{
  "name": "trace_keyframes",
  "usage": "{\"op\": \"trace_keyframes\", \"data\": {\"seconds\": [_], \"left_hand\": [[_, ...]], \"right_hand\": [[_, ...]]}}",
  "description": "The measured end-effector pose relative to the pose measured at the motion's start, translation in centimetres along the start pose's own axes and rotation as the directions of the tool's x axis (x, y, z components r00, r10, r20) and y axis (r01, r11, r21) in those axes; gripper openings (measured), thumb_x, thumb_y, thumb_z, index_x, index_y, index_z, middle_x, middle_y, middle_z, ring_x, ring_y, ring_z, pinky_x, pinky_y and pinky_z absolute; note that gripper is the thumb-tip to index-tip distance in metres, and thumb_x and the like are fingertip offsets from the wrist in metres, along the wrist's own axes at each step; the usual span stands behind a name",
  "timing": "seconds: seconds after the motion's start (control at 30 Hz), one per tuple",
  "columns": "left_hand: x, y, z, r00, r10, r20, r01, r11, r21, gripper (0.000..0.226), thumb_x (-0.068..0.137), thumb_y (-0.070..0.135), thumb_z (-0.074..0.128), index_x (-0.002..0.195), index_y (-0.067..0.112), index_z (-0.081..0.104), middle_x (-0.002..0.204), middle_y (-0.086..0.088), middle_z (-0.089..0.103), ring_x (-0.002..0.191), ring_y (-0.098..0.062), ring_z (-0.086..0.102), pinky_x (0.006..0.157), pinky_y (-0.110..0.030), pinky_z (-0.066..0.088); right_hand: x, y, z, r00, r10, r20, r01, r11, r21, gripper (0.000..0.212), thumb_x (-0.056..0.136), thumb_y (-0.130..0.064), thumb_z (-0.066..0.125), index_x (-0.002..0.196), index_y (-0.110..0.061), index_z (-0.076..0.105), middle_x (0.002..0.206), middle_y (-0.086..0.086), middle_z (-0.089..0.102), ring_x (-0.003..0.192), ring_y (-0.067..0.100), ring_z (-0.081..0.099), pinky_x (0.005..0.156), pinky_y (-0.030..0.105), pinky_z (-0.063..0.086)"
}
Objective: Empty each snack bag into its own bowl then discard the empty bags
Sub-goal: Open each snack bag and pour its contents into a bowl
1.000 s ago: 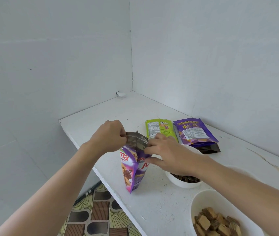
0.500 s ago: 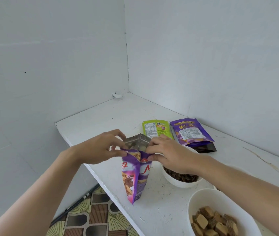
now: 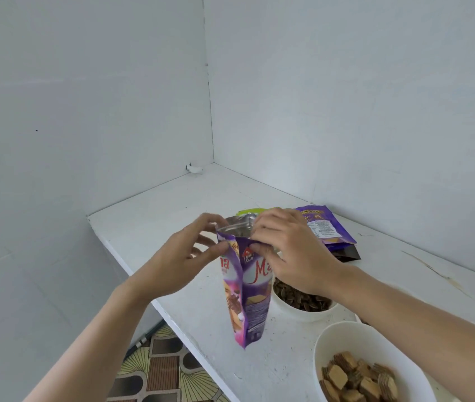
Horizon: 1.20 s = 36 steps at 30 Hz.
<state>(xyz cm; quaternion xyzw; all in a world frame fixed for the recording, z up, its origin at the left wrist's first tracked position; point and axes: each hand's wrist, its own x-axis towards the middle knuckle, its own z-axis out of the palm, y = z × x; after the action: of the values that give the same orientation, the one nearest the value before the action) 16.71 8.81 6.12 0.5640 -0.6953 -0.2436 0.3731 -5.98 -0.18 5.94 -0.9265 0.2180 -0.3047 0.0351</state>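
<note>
Two plain white walls here, the left wall and the right wall, meeting in a straight corner seam. Tucked into that corner is a white table, its paint scuffed and speckled, with a long brownish scratch towards the right. A small white lump sits at the back edge. Below, the floor shows yellow fan-patterned tiles with brown panels. Soft, even light throughout.

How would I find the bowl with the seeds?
Look at the white table in the corner of the room. Just right of the tall purple snack bag standing there sits a round white bowl. It holds dark striped seeds, while the nearer white bowl holds brown wafer squares.
</note>
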Motion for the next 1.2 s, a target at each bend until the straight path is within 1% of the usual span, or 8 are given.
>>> {"op": "trace_keyframes", "data": {"seconds": [0.23, 0.4, 0.53, 0.63, 0.8, 0.9, 1.0, 1.2], "left_hand": [[-0.3, 2.6, 4.0, 0.970, -0.076, -0.231, -0.023, 0.916, -0.401, 0.075, 0.085, 0.035, 0.075, 0.144, 0.047, 0.030, 0.120, 0.001, 0.067, 0.107, -0.021, 0.072, 0.093, -0.043, 0.058], [0.5, 5.4, 4.6, 0.954, -0.036, -0.298, -0.099, 0.899, -0.427, 0.064, 0.082, 0.052, 0.076, 0.137, 0.042, 0.044, 0.122, 0.011, 0.065, 0.111, -0.019, 0.070, 0.089, -0.047, 0.060], [1.3, 7.7, 5.1, 0.972, 0.020, -0.234, -0.114, 0.911, -0.397, 0.046, 0.091, 0.033, 0.071, 0.133, 0.032, 0.053, 0.127, 0.006, 0.066, 0.106, -0.019, 0.073, 0.081, -0.046, 0.063], [1.8, 8.7, 6.2, 0.989, 0.027, -0.144, -0.090, 0.889, -0.449, 0.034, 0.100, 0.027, 0.054, 0.133, 0.022, 0.057, 0.117, 0.001, 0.072, 0.099, -0.023, 0.075, 0.076, -0.041, 0.064], [1.9, 10.1, 8.8, 0.991, 0.029, -0.132, -0.084, 0.894, -0.440, 0.025, 0.105, 0.025, 0.047, 0.103, 0.011, 0.068, 0.090, 0.000, 0.077, 0.078, -0.013, 0.074, 0.063, -0.022, 0.056], [2.0, 10.9, 10.1, 0.993, 0.013, -0.114, -0.065, 0.885, -0.461, 0.029, 0.104, 0.026, 0.048, 0.096, 0.006, 0.067, 0.083, -0.005, 0.075, 0.072, -0.012, 0.071, 0.059, -0.021, 0.054], [2.3, 12.4, 11.7, 0.999, 0.015, -0.050, -0.035, 0.890, -0.454, 0.030, 0.101, 0.032, 0.048, 0.100, 0.010, 0.068, 0.092, -0.006, 0.076, 0.079, -0.018, 0.074, 0.062, -0.025, 0.057], [1.8, 16.3, 15.3, 1.000, 0.012, 0.019, -0.002, 0.889, -0.457, 0.028, 0.101, 0.033, 0.048, 0.103, 0.014, 0.069, 0.097, -0.008, 0.077, 0.088, -0.032, 0.074, 0.076, -0.053, 0.058]], "right_hand": [[1.5, -0.7, -2.9, 0.959, 0.008, -0.283, -0.026, 0.998, -0.061, 0.009, 0.093, -0.018, 0.064, 0.090, -0.011, 0.069, 0.092, -0.004, 0.065, 0.092, 0.014, 0.055, 0.096, 0.029, 0.035], [1.8, -1.0, -5.6, 0.896, 0.057, -0.440, -0.069, 0.998, -0.012, 0.012, 0.093, -0.017, 0.065, 0.092, -0.007, 0.071, 0.091, 0.001, 0.066, 0.087, 0.019, 0.059, 0.086, 0.035, 0.044], [1.9, -1.1, -8.2, 0.841, 0.140, -0.522, -0.099, 0.989, 0.105, 0.022, 0.096, -0.018, 0.065, 0.080, -0.004, 0.069, 0.078, 0.002, 0.060, 0.070, 0.017, 0.056, 0.069, 0.030, 0.045], [1.1, -1.4, -9.9, 0.841, 0.212, -0.498, -0.145, 0.975, 0.171, 0.027, 0.098, -0.019, 0.063, 0.076, -0.003, 0.066, 0.073, -0.001, 0.055, 0.067, 0.012, 0.051, 0.064, 0.022, 0.040], [-1.7, -0.6, -12.3, 0.872, 0.367, -0.325, -0.280, 0.917, 0.283, 0.030, 0.096, -0.031, 0.064, 0.082, -0.005, 0.071, 0.081, 0.003, 0.064, 0.083, 0.024, 0.060, 0.074, 0.043, 0.049], [-3.7, 0.0, -14.9, 0.884, 0.439, -0.163, -0.371, 0.869, 0.328, 0.023, 0.091, -0.032, 0.072, 0.090, -0.009, 0.075, 0.095, -0.006, 0.064, 0.098, 0.015, 0.060, 0.079, 0.031, 0.049], [-6.2, 0.2, -17.7, 0.868, 0.495, -0.039, -0.442, 0.806, 0.394, 0.020, 0.088, -0.030, 0.076, 0.095, -0.012, 0.076, 0.104, -0.006, 0.064, 0.100, 0.002, 0.062, 0.066, 0.028, 0.059], [-11.6, 0.1, -20.9, 0.831, 0.556, 0.026, -0.492, 0.710, 0.504, 0.022, 0.096, -0.026, 0.066, 0.100, -0.005, 0.069, 0.094, 0.001, 0.072, 0.081, 0.013, 0.074, 0.049, 0.030, 0.058]]}}
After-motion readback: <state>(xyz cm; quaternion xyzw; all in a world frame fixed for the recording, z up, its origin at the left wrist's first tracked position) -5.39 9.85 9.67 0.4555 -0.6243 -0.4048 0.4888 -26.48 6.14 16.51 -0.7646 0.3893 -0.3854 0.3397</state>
